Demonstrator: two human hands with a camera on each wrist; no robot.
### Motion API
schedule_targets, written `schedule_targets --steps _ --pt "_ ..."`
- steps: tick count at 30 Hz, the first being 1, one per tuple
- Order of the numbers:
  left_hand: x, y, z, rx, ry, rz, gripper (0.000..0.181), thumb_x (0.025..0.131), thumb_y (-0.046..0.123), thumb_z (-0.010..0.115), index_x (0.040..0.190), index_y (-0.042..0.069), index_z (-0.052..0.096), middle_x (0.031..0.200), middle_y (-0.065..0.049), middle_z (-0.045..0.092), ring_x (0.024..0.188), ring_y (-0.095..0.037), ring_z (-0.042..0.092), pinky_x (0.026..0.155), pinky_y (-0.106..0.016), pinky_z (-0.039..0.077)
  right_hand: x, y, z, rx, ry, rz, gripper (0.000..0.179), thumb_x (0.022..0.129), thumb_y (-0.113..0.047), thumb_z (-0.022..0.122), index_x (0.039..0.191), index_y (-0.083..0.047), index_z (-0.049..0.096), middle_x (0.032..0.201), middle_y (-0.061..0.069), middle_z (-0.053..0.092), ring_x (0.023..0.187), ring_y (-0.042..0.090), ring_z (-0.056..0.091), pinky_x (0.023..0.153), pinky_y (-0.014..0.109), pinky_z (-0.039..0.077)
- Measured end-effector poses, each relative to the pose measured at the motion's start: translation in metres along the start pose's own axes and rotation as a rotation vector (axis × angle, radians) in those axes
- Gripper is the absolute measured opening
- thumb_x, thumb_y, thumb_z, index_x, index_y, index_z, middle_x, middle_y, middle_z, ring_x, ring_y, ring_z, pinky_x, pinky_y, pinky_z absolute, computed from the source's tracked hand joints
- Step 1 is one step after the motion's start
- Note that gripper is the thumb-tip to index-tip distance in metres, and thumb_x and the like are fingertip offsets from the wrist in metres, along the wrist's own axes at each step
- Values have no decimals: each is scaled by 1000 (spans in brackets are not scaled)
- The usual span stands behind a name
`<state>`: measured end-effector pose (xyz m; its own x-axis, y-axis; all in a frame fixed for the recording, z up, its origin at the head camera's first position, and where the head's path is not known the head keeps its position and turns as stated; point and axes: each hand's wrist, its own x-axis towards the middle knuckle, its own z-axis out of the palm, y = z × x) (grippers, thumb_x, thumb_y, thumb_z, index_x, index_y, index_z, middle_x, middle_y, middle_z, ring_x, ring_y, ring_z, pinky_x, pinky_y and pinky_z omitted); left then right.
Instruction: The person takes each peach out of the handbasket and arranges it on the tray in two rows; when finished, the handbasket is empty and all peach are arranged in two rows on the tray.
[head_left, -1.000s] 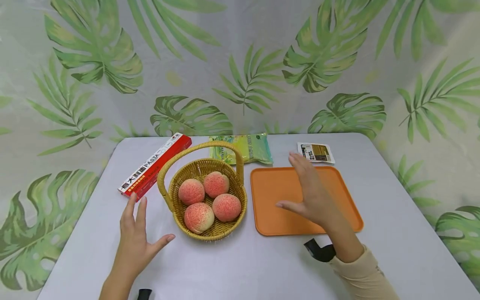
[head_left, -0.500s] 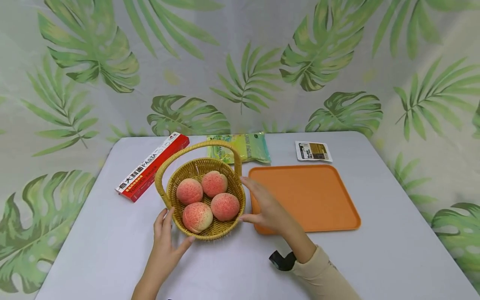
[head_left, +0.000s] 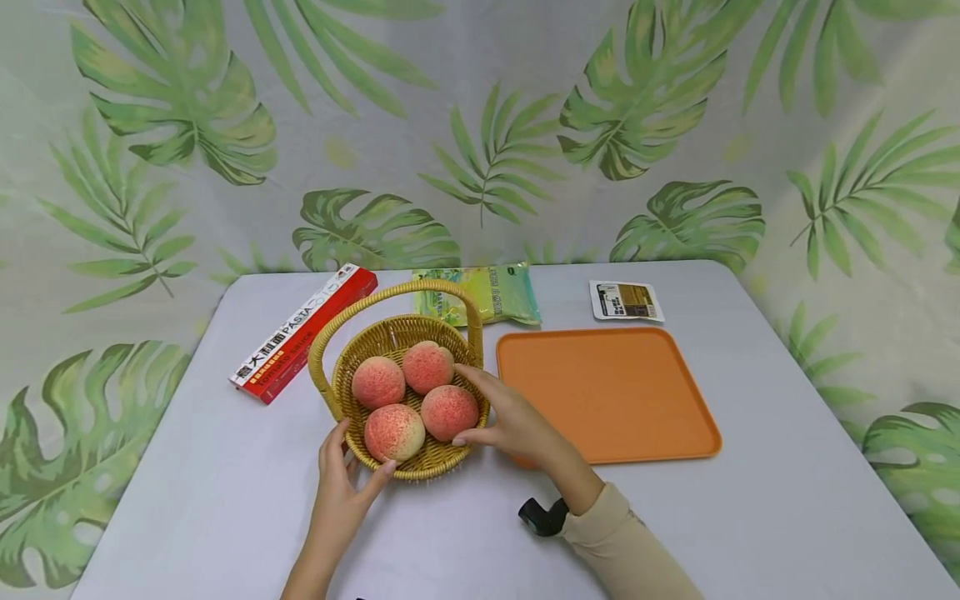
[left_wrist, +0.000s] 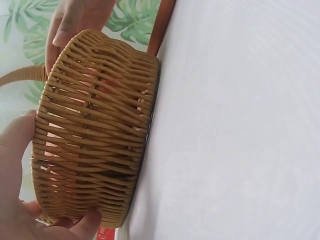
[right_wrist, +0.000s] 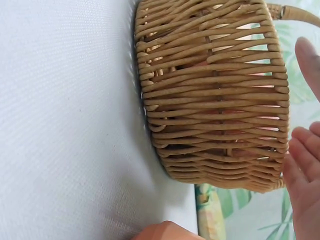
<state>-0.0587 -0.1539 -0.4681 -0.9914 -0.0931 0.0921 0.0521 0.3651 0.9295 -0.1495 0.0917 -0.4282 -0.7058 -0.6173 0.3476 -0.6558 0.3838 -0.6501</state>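
Observation:
A round wicker basket [head_left: 441, 467] with a tall arched handle stands on the white table and holds several pink peaches [head_left: 394, 432]. My left hand [head_left: 341, 498] holds the basket's near left side; in the left wrist view its thumb [left_wrist: 20, 131] is at the rim and its fingers are against the woven wall. My right hand [head_left: 517, 427] reaches over the basket's right rim, its straight fingers beside the right-hand peach [head_left: 450, 412]. Whether it touches that peach I cannot tell. From the right wrist view, those fingers [right_wrist: 305, 155] show beyond the rim, spread from the thumb.
An orange tray [head_left: 607, 392] lies right of the basket, close to my right forearm. Behind are a red pasta box [head_left: 303, 333], a green-yellow packet [head_left: 502, 296] and a small white-brown sachet [head_left: 627, 301]. A leaf-print curtain [head_left: 525, 125] hangs behind the table.
Both hands have come inward from either side to the basket. The left has taken hold of its near left side; the right has moved left, over the rim. Basket and peaches have stayed in place.

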Motion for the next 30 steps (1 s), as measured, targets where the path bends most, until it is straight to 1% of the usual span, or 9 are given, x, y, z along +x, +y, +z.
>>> schedule_targets --steps 3,5,9,12,16,22,30 --pt "0 3 0 -51 -6 -42 86 79 21 70 140 3 11 140 -21 8 127 -38 17 103 -43 26 2 3 2 17 -12 18 86 70 -34 75 138 -6 31 137 7 37 126 17 32 104 35 29" --pt "-1 8 0 -76 -8 -56 86 80 19 69 140 2 11 140 -21 7 128 -37 16 104 -42 25 3 5 3 18 -26 31 87 69 -36 75 139 -7 31 137 7 37 125 17 32 103 34 29" --pt "-5 23 0 -110 -1 -64 85 81 16 68 140 0 10 140 -21 7 128 -36 15 104 -41 23 5 8 3 15 -64 63 87 69 -38 74 139 -8 32 137 8 38 124 17 34 103 33 30" --pt "-8 27 0 -126 3 -60 85 81 17 68 141 0 8 140 -21 7 128 -37 16 104 -42 23 8 9 2 3 -92 85 86 69 -39 74 138 -7 33 136 9 39 123 18 36 103 33 31" --pt "-8 27 1 -134 5 -59 85 82 16 68 141 1 8 140 -21 7 128 -37 15 105 -42 22 12 9 1 -29 -127 98 87 69 -40 74 138 -7 34 135 10 40 122 20 37 102 34 32" --pt "-7 29 2 -127 9 -78 84 82 16 67 141 0 9 140 -20 7 128 -35 15 105 -37 21 18 11 -1 -71 -174 96 88 68 -40 75 137 -6 35 136 9 40 122 21 37 102 35 33" --pt "-8 30 1 -132 5 -75 85 82 17 67 141 1 8 140 -20 7 129 -36 15 105 -38 21 23 8 -1 -109 -228 134 82 69 -36 77 135 -6 39 134 10 42 122 22 38 101 34 33"
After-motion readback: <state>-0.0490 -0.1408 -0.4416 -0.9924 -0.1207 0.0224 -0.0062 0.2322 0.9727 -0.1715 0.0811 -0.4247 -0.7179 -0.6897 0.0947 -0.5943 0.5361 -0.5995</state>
